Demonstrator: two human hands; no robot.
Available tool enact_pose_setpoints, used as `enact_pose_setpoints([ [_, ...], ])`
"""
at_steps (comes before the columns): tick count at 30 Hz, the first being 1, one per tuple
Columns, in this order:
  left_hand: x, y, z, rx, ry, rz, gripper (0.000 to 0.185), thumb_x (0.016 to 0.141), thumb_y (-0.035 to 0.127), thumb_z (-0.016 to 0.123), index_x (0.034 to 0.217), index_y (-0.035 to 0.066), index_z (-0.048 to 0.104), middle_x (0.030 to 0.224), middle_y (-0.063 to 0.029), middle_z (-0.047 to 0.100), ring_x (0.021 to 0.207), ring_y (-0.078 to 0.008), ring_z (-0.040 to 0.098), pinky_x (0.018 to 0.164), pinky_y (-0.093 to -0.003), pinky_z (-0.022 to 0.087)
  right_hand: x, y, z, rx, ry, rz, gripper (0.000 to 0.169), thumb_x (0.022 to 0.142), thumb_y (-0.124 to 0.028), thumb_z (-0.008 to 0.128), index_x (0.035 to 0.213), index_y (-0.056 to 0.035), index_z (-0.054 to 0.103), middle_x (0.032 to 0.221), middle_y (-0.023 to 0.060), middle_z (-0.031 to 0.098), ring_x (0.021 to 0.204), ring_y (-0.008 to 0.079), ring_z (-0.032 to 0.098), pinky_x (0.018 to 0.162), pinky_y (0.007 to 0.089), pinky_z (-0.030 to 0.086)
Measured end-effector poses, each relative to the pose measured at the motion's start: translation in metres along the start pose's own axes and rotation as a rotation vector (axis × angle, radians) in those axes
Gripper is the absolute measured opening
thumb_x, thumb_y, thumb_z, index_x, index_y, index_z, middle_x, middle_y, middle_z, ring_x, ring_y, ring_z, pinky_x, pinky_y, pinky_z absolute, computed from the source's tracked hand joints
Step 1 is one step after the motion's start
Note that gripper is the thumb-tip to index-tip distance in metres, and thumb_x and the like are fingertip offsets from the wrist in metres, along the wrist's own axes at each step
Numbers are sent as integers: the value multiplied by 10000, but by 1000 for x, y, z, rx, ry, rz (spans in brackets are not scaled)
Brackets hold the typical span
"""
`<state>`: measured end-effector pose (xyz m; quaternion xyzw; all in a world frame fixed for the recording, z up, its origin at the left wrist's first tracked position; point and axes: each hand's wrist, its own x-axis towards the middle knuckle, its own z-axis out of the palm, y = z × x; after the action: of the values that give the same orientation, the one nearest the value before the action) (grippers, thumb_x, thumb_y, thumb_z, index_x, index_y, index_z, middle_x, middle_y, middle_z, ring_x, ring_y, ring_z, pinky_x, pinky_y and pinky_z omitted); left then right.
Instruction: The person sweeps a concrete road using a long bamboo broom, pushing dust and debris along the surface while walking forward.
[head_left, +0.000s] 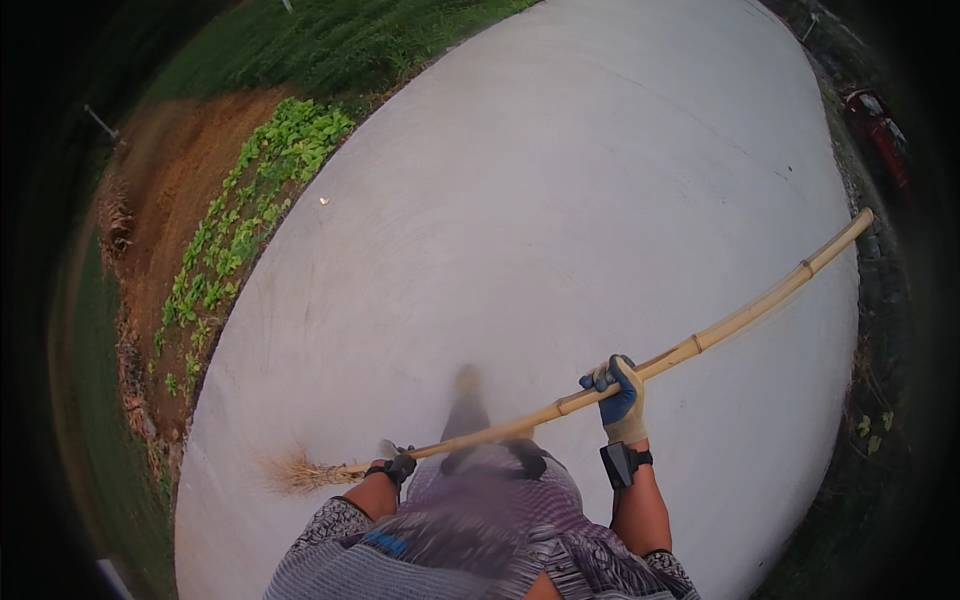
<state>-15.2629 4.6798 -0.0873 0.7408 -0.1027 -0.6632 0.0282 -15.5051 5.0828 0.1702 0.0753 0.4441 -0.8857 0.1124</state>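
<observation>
A long broom with a jointed bamboo pole (739, 317) slants across my body, its top end up at the right. My right hand (622, 394), in a blue-coated work glove, is closed around the middle of the pole. Lower left, my gloved left hand (392, 452) grips the pole near its lower end, partly hidden behind the wrist strap. The dry twig head (300, 472) of the broom lies left of that hand, slightly blurred, over the concrete paving. Black devices are strapped to both wrists.
Pale concrete paving (540, 225) spreads in front of me, with a small light scrap (324, 201) at the left. Leafy green plants (240, 217) and bare brown soil (180, 165) border its left edge. Beyond the right edge stands a red vehicle (881, 139), near dark vegetation.
</observation>
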Motion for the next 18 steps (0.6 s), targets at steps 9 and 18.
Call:
enact_pose_setpoints([
  [9,80,5,148,-24,-33,-36,238,898,240,469,918,22,561,797,-124,584,705,-261,564,673,-410,497,137,-27,48,-171,25,-91,278,965,-202,456,722,-69,432,662,52,434,666,190,487,709,366,455],
  [18,-19,33,407,704,-558,400,201,881,170,452,925,6,559,855,-133,591,778,-249,618,695,-361,526,143,-106,40,1,274,-327,333,986,-226,468,676,-125,401,621,19,405,656,164,437,738,349,419],
])
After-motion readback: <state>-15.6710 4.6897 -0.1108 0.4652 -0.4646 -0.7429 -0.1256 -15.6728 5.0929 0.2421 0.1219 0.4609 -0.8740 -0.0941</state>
